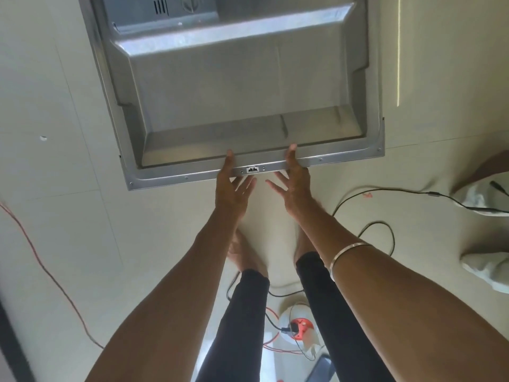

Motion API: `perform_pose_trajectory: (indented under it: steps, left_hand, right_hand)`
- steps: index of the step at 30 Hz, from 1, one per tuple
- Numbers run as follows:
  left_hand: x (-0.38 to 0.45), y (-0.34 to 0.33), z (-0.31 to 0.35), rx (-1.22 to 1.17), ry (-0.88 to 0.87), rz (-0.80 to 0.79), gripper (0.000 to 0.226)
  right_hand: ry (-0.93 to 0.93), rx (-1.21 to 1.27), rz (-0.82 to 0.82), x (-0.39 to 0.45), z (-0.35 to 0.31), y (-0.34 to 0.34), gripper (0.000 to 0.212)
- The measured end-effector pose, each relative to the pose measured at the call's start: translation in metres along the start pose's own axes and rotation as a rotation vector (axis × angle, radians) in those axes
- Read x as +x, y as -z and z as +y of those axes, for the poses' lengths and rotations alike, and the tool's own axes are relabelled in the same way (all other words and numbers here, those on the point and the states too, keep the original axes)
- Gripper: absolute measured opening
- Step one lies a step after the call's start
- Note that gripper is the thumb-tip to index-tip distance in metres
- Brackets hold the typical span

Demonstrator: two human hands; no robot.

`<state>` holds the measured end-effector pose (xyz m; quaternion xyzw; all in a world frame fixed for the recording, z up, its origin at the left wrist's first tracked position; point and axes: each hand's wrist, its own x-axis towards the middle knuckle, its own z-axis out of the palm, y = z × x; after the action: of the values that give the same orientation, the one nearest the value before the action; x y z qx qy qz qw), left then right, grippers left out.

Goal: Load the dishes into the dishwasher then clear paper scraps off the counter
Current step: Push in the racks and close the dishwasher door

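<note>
The dishwasher door point(237, 86) lies open and nearly flat in front of me, its steel inner face up. The detergent compartment point(170, 6) shows at the top edge. My left hand point(234, 188) and my right hand point(292, 186) hold the door's near edge on either side of the latch point(252, 169). Each thumb rests on top of the rim, the fingers spread underneath it. A silver bangle point(345, 257) sits on my right forearm. No dishes, racks or paper scraps are in view.
Black cables point(385, 194) and an orange cord point(41, 260) run across the pale tiled floor. A white and orange cable reel point(298, 325) lies between my legs. Another person's white shoes point(484, 199) stand at the right edge. A dark edge point(11, 340) borders the lower left.
</note>
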<state>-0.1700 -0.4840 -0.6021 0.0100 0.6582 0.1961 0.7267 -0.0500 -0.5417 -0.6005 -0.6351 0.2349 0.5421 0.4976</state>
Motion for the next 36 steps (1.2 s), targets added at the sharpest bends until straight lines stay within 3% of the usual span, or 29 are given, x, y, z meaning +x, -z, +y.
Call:
perform_pose_trajectory:
  steps: [5,11,13,16,22,27,30,33,36]
  left_hand:
    - [0.006,-0.005,0.002,-0.217,0.039,-0.026,0.043]
    - [-0.005,-0.015,0.011,-0.257,0.009,0.013,0.044]
    - [-0.014,-0.015,0.014,-0.218,0.011,0.009,0.035]
    - [-0.035,-0.018,0.019,-0.152,0.014,0.022,0.018]
    - [-0.099,-0.03,0.035,-0.023,-0.03,0.102,0.032]
    - [-0.162,-0.069,0.048,0.012,-0.148,0.371,0.075]
    - [-0.208,-0.098,0.071,0.04,-0.263,0.534,0.093]
    - [-0.24,-0.11,0.089,0.086,-0.461,0.595,0.084]
    - [-0.275,-0.122,0.12,0.029,-0.704,0.552,0.062]
  right_hand:
    - [-0.004,0.044,0.001,0.008,-0.001,0.0,0.08]
    - [-0.043,0.094,0.043,0.0,-0.009,-0.005,0.041]
    - [-0.049,0.117,0.055,-0.006,-0.015,-0.007,0.03]
    - [-0.048,0.156,0.052,-0.031,-0.029,-0.013,0.032]
    - [-0.094,0.172,0.076,-0.103,-0.07,-0.029,0.033]
    - [-0.001,0.129,0.194,-0.172,-0.098,-0.055,0.067]
    - [0.149,0.161,0.292,-0.212,-0.114,-0.075,0.063]
    - [0.323,0.186,0.331,-0.248,-0.136,-0.09,0.048]
    - [0.494,0.188,0.373,-0.276,-0.166,-0.106,0.039]
